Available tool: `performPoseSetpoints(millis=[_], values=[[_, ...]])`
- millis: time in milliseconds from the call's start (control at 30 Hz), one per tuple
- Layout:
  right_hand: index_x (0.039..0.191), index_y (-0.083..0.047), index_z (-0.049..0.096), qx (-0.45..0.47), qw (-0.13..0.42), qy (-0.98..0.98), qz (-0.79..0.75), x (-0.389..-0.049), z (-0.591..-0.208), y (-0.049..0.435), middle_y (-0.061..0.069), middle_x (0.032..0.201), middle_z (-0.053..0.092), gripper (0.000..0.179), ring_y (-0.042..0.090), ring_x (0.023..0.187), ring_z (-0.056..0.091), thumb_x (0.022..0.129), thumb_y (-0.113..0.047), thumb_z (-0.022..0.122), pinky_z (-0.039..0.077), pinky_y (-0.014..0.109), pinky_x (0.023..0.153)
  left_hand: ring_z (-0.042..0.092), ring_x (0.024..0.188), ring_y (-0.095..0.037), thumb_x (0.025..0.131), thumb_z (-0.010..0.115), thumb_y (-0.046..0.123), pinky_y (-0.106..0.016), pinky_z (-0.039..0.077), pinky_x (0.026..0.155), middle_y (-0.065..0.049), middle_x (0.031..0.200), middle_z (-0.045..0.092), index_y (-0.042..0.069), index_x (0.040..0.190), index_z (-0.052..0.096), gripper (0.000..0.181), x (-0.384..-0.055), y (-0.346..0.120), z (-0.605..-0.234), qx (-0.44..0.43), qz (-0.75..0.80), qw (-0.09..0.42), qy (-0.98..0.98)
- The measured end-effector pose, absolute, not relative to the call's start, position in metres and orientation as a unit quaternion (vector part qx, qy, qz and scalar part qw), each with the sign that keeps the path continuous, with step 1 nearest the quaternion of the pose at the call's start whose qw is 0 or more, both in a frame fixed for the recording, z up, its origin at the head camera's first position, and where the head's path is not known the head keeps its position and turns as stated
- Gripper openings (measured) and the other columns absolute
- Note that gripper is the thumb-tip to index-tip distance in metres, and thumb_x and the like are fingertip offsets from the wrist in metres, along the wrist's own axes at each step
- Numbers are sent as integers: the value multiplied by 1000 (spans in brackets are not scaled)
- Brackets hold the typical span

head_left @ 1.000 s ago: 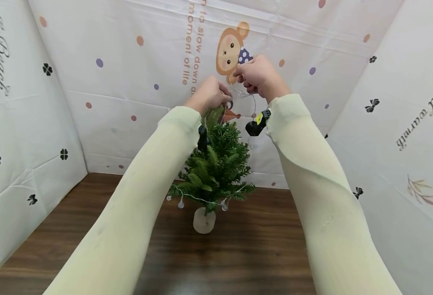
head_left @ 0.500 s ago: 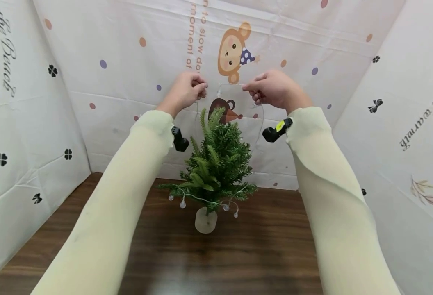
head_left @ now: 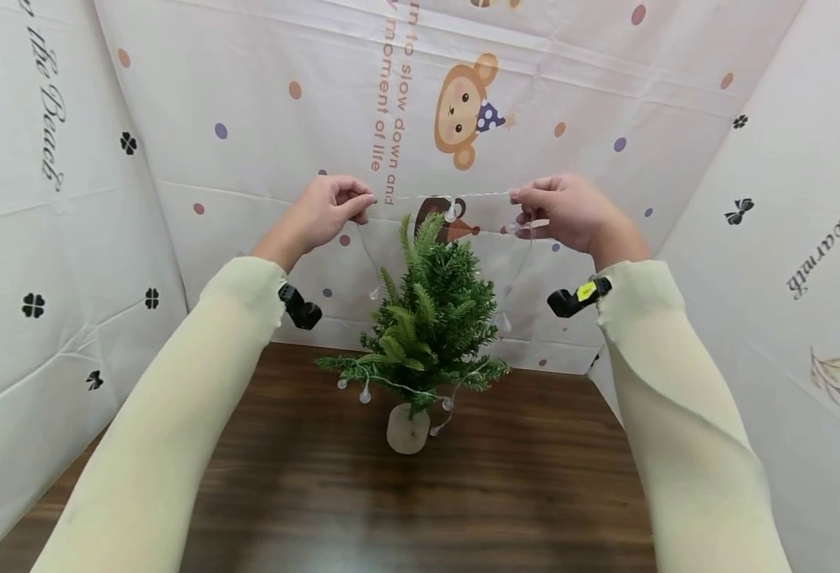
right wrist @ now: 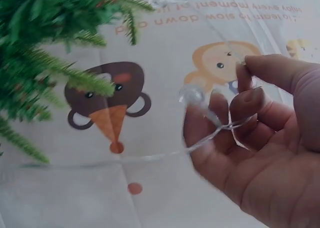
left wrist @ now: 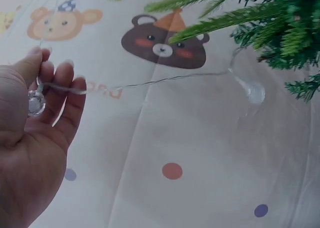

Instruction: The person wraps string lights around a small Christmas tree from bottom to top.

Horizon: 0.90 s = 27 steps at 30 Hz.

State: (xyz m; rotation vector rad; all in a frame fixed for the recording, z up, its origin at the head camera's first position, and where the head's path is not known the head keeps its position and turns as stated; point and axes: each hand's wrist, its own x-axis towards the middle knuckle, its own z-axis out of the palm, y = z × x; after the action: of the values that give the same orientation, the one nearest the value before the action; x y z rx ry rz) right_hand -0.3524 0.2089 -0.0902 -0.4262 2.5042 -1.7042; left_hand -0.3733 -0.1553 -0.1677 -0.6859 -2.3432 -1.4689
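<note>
A small green Christmas tree (head_left: pixel 441 318) stands on a pale round base (head_left: pixel 408 430). A clear string of lights (head_left: pixel 420 196) with round bulbs stretches between my two hands, level with the treetop and behind it. My left hand (head_left: pixel 323 211) pinches it between thumb and forefinger, left of the tree; one bulb (left wrist: pixel 36 103) hangs by the palm. On the right, my right hand (head_left: pixel 566 211) pinches the other end of the span, with a bulb (right wrist: pixel 192 95) at its fingers. From both hands the wire drops toward the tree, and more bulbs (head_left: pixel 366 395) hang along the lowest branches.
Dark wooden tabletop (head_left: pixel 534 477) lies under the tree. White printed cloth walls (head_left: pixel 248 95) enclose the back and both sides, with cartoon animals, dots and lettering. A small black camera (head_left: pixel 300 309) sits on each wrist.
My hands have moved apart and come lower in the view, drawing the string of lights out into a straight span. The left hand has gone left from beside the treetop.
</note>
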Motion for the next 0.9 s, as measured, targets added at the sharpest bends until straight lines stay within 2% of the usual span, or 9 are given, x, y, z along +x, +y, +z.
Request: performPoseSetpoints(millis=[33,167,267,433,500,667,833,900], values=[[91,-8,74,-139,43,816,-560,-352,-94,211,3,88,57,22,16,81,61,102,-25,65,60,28,76,65,87,-15,104,60,30,-28,56,56,0,85,70,8,115,70,26,-371,-156,-170,-238,-509,145,-814],[92,-9,69,-157,29,821,-548,-349,-110,218,1,85,53,23,12,71,51,101,-29,66,48,23,61,63,87,-15,105,59,28,-25,57,61,-3,92,69,9,120,71,27,-361,-156,-176,-245,-477,168,-827],[94,-13,67,-169,-18,866,-471,-341,-116,226,-4,85,53,24,10,65,45,100,-37,67,44,25,61,63,87,-14,106,59,23,-24,58,66,-8,101,66,7,121,72,26,-355,-157,-179,-265,-445,196,-833],[92,-15,69,-189,-122,918,-328,-328,-119,239,-6,82,62,30,13,64,51,97,-45,69,43,29,59,64,74,-9,103,62,12,-19,54,70,-14,101,63,0,111,74,18,-343,-159,-183,-305,-408,262,-820],[90,-11,69,-200,-169,919,-294,-323,-122,242,-5,75,60,34,14,64,51,97,-44,70,40,28,53,64,70,-8,102,63,11,-18,51,69,-12,100,62,0,107,73,16,-338,-160,-185,-309,-407,280,-813],[82,-6,70,-218,-274,900,-259,-310,-127,248,-5,61,53,36,13,54,43,95,-40,74,35,26,44,62,73,-10,103,63,13,-20,49,67,-6,95,59,1,104,70,15,-327,-159,-189,-325,-439,294,-784],[76,-6,70,-247,-303,865,-314,-299,-134,253,-10,55,50,29,8,46,39,94,-28,77,32,23,42,56,72,-13,103,60,8,-22,47,64,-6,89,57,-2,100,65,12,-316,-160,-193,-373,-472,295,-742],[79,-5,73,-261,-301,853,-338,-294,-138,256,-11,56,54,23,7,46,41,94,-21,77,32,23,42,54,70,-13,103,59,7,-22,44,62,-6,87,58,-3,99,64,12,-310,-161,-196,-384,-482,286,-734]])
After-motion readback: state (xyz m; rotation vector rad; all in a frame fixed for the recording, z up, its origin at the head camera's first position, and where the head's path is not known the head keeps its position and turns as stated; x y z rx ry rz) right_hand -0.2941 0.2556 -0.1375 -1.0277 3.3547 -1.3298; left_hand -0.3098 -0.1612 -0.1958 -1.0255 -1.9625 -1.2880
